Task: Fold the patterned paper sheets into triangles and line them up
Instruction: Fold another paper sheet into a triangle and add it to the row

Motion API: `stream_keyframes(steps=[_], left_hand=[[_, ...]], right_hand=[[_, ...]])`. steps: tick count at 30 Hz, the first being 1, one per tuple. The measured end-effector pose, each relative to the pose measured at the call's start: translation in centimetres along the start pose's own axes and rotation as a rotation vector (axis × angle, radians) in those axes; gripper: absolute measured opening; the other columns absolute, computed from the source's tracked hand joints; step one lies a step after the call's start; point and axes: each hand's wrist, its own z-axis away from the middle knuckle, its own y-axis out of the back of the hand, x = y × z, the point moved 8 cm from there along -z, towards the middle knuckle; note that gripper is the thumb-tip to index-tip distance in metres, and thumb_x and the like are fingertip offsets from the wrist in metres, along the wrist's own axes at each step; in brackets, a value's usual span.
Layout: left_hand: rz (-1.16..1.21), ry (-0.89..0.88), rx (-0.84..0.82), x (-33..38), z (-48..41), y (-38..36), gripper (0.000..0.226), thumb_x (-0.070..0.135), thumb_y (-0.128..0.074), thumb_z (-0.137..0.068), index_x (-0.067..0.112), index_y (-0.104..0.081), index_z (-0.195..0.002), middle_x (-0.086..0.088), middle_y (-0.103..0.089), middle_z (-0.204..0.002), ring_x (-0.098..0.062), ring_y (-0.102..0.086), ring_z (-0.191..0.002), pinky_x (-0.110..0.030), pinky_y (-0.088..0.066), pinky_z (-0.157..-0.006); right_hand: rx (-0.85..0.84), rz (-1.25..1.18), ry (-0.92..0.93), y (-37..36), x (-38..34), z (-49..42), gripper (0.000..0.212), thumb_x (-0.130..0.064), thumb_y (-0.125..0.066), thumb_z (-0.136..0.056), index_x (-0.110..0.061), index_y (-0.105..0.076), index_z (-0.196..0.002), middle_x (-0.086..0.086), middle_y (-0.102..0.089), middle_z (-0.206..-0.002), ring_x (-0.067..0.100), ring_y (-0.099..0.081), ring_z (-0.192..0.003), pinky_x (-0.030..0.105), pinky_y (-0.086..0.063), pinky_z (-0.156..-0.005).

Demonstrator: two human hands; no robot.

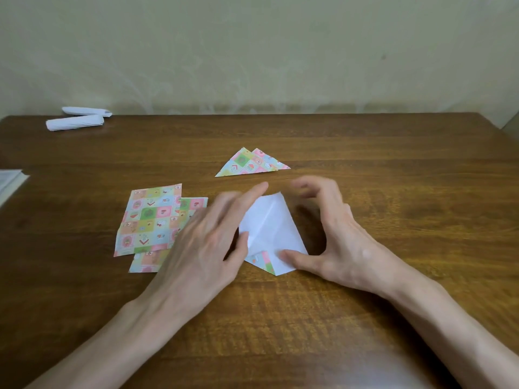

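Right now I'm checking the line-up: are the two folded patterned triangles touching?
Touching. The head view shows the left triangle lying over the right triangle, covering its left part.

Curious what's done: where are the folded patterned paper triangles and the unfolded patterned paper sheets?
folded patterned paper triangles [245,165]: head view, middle of front triangle.
unfolded patterned paper sheets [148,219]: head view, middle of top sheet.

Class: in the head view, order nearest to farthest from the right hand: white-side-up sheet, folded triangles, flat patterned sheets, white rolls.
1. white-side-up sheet, touching the right hand
2. folded triangles, just beyond
3. flat patterned sheets, left
4. white rolls, far-left back
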Motion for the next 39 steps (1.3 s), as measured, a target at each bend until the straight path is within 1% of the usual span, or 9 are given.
stream_keyframes(steps=[2, 4, 6, 10, 15, 20, 28, 33, 39], left_hand=[[-0.065, -0.057, 0.053, 0.0, -0.2, 0.7, 0.068, 0.016, -0.073, -0.09, 0.033, -0.047, -0.151, 0.003, -0.043, -0.144, -0.015, -0.046, -0.133, -0.035, -0.046, -0.105], [-0.1, -0.136, 0.086, 0.1, -0.4, 0.9, 0.04, 0.016, -0.077, -0.088, 0.026, -0.069, -0.126, -0.002, -0.05, -0.138, -0.023, -0.048, -0.132, -0.043, -0.045, -0.103], [-0.066, -0.232, 0.048, 0.4, -0.2, 0.5, 0.016, 0.017, -0.073, -0.094, 0.025, -0.075, -0.108, 0.006, -0.061, -0.12, -0.019, -0.058, -0.114, -0.043, -0.046, -0.093], [0.072, -0.295, -0.094, 0.5, 0.4, -0.4, 0.015, 0.03, -0.065, -0.1, 0.031, -0.074, -0.112, 0.02, -0.066, -0.108, -0.004, -0.063, -0.104, -0.033, -0.049, -0.093], [0.053, -0.309, -0.139, -0.1, 0.5, -0.4, 0.03, 0.051, -0.068, -0.096, 0.033, -0.073, -0.119, 0.021, -0.065, -0.114, -0.004, -0.061, -0.111, -0.031, -0.049, -0.096], [0.025, -0.372, -0.091, 0.4, 0.5, -0.3, 0.024, 0.041, -0.064, -0.1, 0.025, -0.079, -0.11, 0.013, -0.071, -0.11, -0.01, -0.065, -0.105, -0.033, -0.051, -0.093], [0.092, -0.258, -0.065, 0.3, 0.2, 0.0, 0.013, 0.031, -0.065, -0.099, 0.023, -0.076, -0.099, 0.016, -0.066, -0.105, -0.005, -0.063, -0.1, -0.032, -0.053, -0.086], [0.076, -0.18, -0.072, 0.0, 0.2, -0.2, 0.014, 0.033, -0.061, -0.099, 0.025, -0.072, -0.097, 0.018, -0.061, -0.105, -0.005, -0.061, -0.098, -0.031, -0.051, -0.085], [0.087, -0.104, -0.041, -0.7, 0.1, -0.1, 0.009, 0.03, -0.067, -0.095, 0.025, -0.073, -0.092, 0.018, -0.062, -0.098, -0.006, -0.06, -0.098, -0.03, -0.048, -0.086]], right_hand=[[0.028, -0.019, 0.01, 0.4, -0.2, 0.0, 0.087, -0.039, -0.089, -0.076, -0.044, -0.028, -0.138, -0.018, -0.03, -0.139, 0.002, -0.038, -0.135, 0.028, -0.031, -0.109], [-0.017, -0.007, 0.03, 0.0, -0.5, 0.0, 0.07, -0.037, -0.085, -0.081, -0.044, -0.041, -0.134, -0.017, -0.032, -0.138, 0.005, -0.037, -0.135, 0.031, -0.031, -0.111], [-0.045, 0.042, 0.094, -0.3, -0.9, 0.0, 0.046, -0.038, -0.081, -0.087, -0.044, -0.058, -0.126, -0.018, -0.039, -0.138, 0.01, -0.037, -0.137, 0.038, -0.033, -0.112], [-0.092, 0.082, 0.177, -1.1, -1.2, 0.1, 0.018, -0.038, -0.074, -0.092, -0.042, -0.073, -0.109, -0.021, -0.052, -0.136, 0.013, -0.037, -0.144, 0.043, -0.031, -0.111], [-0.115, 0.092, 0.136, -1.3, -0.9, 0.2, 0.022, -0.052, -0.071, -0.089, -0.043, -0.072, -0.109, -0.023, -0.054, -0.133, 0.008, -0.04, -0.141, 0.04, -0.029, -0.113], [-0.184, 0.105, 0.11, -1.2, -0.8, 0.3, 0.047, -0.072, -0.075, -0.077, -0.044, -0.069, -0.114, -0.026, -0.049, -0.137, 0.008, -0.036, -0.144, 0.032, -0.022, -0.116], [-0.148, 0.036, 0.099, -0.1, -0.5, 0.2, 0.021, -0.055, -0.072, -0.09, -0.041, -0.075, -0.105, -0.024, -0.061, -0.132, -0.002, -0.046, -0.137, 0.028, -0.027, -0.116], [-0.105, -0.015, 0.068, 0.3, 0.0, 0.1, 0.017, -0.051, -0.071, -0.093, -0.036, -0.079, -0.096, -0.024, -0.068, -0.122, -0.003, -0.055, -0.129, 0.038, -0.038, -0.113], [-0.019, -0.079, 0.035, 0.5, -0.1, -0.2, 0.023, -0.046, -0.066, -0.097, -0.028, -0.075, -0.085, -0.019, -0.071, -0.1, 0.009, -0.065, -0.111, 0.033, -0.047, -0.097]])
